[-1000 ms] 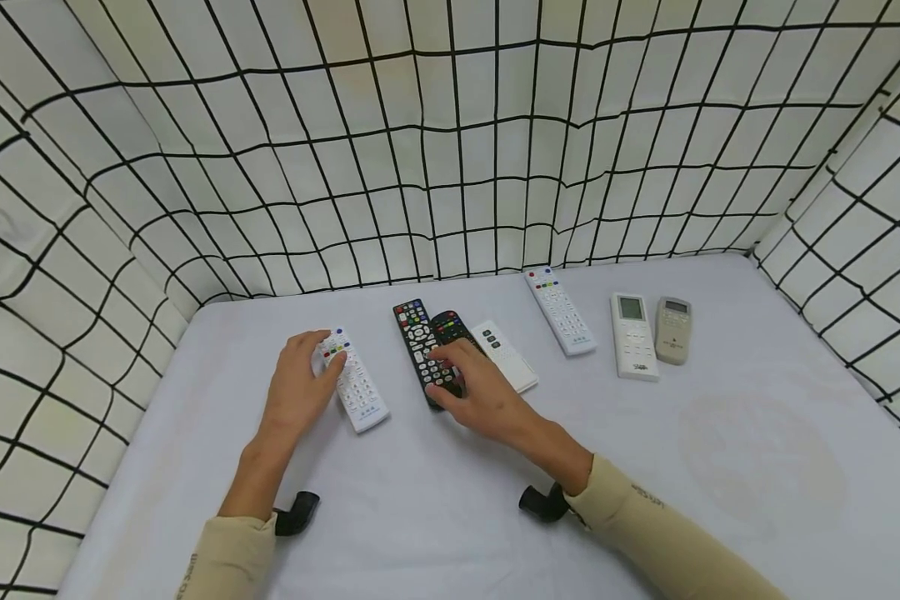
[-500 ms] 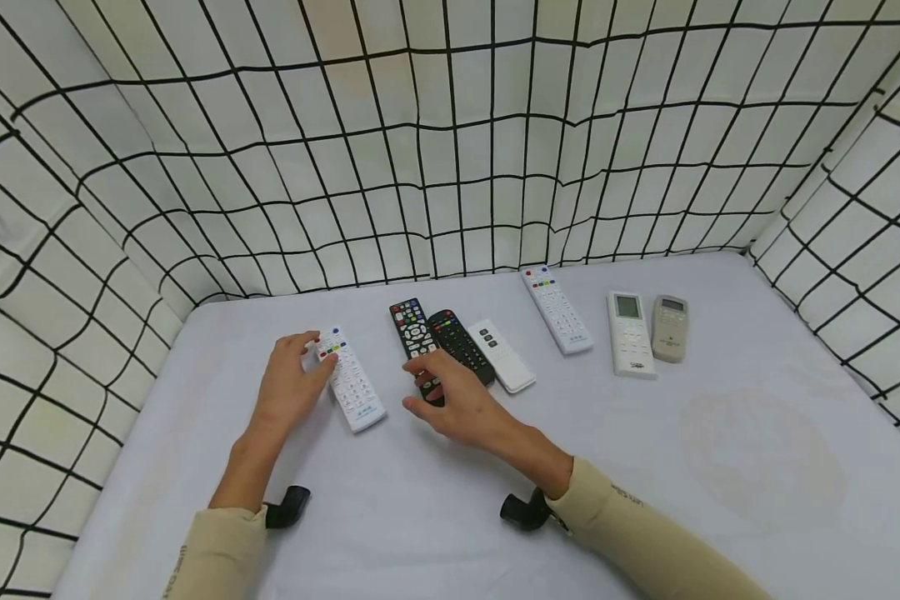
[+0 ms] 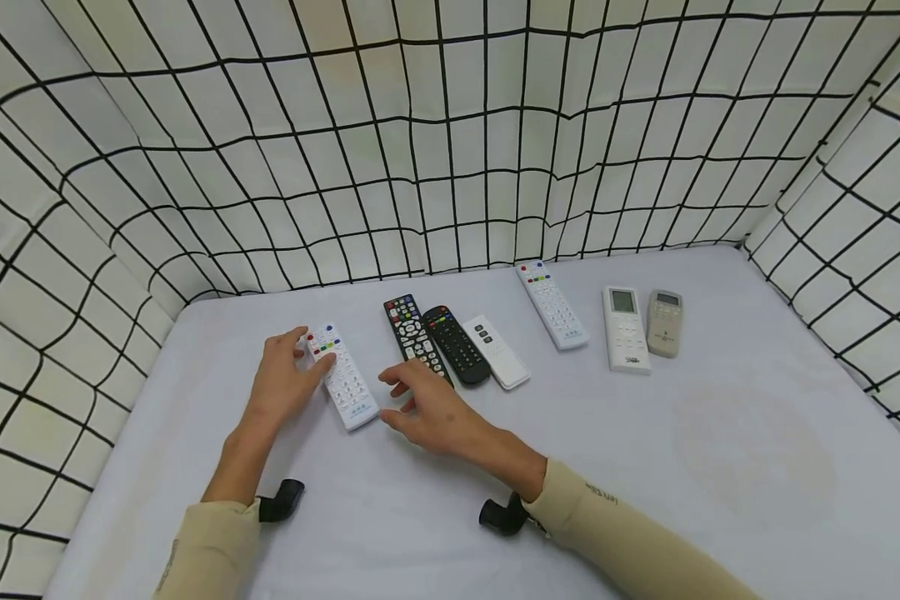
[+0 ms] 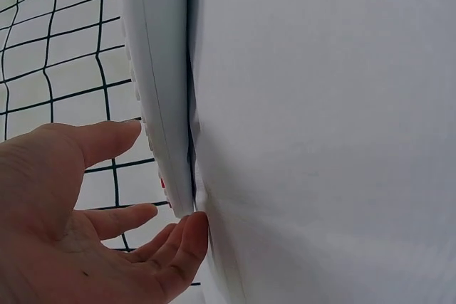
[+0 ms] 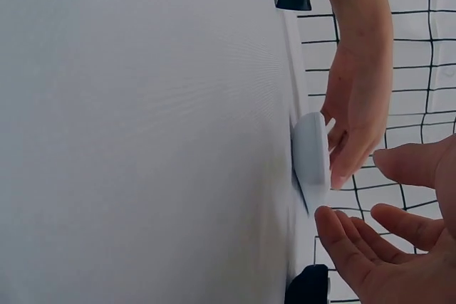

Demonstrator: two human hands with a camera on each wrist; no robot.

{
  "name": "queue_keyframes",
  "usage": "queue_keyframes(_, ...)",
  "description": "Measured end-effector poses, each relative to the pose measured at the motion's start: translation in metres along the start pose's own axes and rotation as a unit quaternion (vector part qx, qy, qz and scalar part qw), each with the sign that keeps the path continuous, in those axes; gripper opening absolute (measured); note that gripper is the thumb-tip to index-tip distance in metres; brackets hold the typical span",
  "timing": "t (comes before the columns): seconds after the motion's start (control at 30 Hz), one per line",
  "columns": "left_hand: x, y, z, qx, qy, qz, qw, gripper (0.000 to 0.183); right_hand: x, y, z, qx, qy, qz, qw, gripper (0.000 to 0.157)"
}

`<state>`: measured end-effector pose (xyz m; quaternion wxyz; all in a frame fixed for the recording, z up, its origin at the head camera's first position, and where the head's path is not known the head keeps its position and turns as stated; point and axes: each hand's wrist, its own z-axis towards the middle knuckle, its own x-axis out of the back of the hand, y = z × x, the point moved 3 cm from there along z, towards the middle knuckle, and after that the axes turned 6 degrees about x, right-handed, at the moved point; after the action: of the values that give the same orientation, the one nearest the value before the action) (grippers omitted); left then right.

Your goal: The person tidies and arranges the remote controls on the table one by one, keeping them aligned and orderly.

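A white remote control (image 3: 341, 379) with colored buttons lies flat at the left of the cloth. My left hand (image 3: 279, 385) is at its far end, fingers relaxed. Fingertips touch that end in the left wrist view, while the thumb hangs apart over the button side. Close to the near end of this remote, my right hand (image 3: 438, 414) hovers with loosely bent fingers, holding nothing. It covers the lower end of a black remote (image 3: 411, 327). The right wrist view shows the white remote's end (image 5: 311, 153) just beyond my right fingertips.
Beside the black remote lie a second black remote (image 3: 457, 346) and a small white remote (image 3: 497, 353). Farther right are another white remote (image 3: 552, 306), a white remote with a screen (image 3: 626, 330) and a beige one (image 3: 664, 325). Black netting (image 3: 450, 142) encloses the table.
My right hand has moved left and toward me, off the black remotes and over to the left white remote. My left hand stays at that remote's far end.
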<state>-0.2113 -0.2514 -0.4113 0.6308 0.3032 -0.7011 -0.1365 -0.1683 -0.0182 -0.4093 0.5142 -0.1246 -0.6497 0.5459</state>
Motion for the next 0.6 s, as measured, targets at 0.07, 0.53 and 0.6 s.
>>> queue_keyframes(0.07,0.0,0.0,0.002,0.002,-0.002,0.0,1.0,0.078,-0.001,-0.001,0.001,-0.004,-0.001,-0.001,1.0,0.047)
queue_keyframes(0.53,0.004,-0.01,0.013,0.021,-0.021,-0.002,0.9996,0.088,-0.016,-0.002,0.006,-0.041,-0.024,-0.012,0.999,0.058)
queue_keyframes(0.6,0.005,-0.009,0.013,0.018,-0.023,0.001,0.9996,0.088,-0.017,-0.001,0.007,-0.041,-0.025,-0.013,0.999,0.059)
